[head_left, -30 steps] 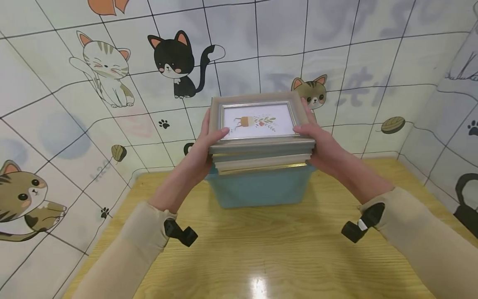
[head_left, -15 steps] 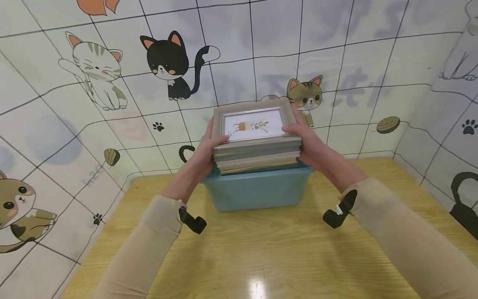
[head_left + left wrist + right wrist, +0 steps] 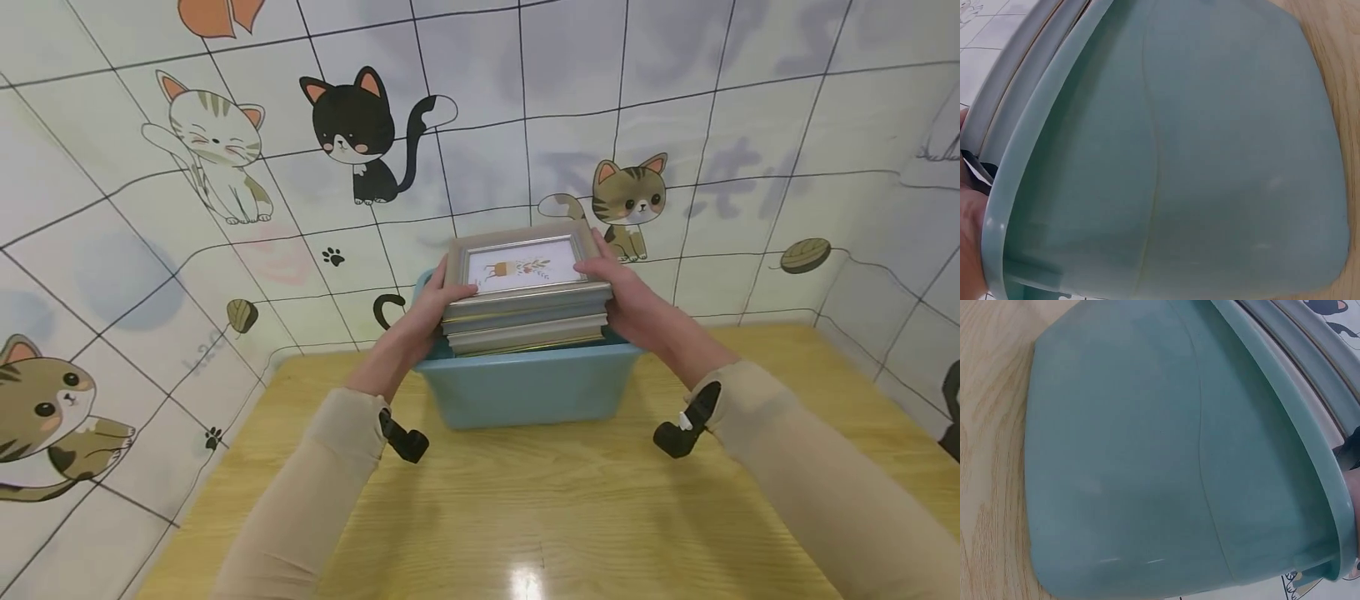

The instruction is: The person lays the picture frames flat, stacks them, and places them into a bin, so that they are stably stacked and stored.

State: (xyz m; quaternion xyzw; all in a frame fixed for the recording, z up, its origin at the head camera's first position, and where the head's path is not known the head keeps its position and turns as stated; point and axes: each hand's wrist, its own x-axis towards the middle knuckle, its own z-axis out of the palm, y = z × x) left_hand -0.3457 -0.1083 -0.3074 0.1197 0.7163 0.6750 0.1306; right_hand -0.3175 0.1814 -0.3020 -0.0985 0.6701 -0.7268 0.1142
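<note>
A stack of several picture frames sits partly below the rim of a blue-green plastic bin. The top frame shows a print of a plant in a pot. My left hand grips the stack's left end, thumb over the top frame's corner. On the right end my right hand holds it the same way, with the thumb on top. Both wrist views are mostly filled by the bin's outer wall, with frame edges showing above the rim. The lower part of the stack is hidden inside the bin.
The bin stands on a wood-grain table, near its back edge. Behind it hangs a white gridded wall covering printed with cartoon cats. Black wrist-camera mounts sit at both cuffs.
Both hands have lowered the stack of picture frames from above the bin's rim to partly inside it. More of the bin's rim and inside now shows at the left.
</note>
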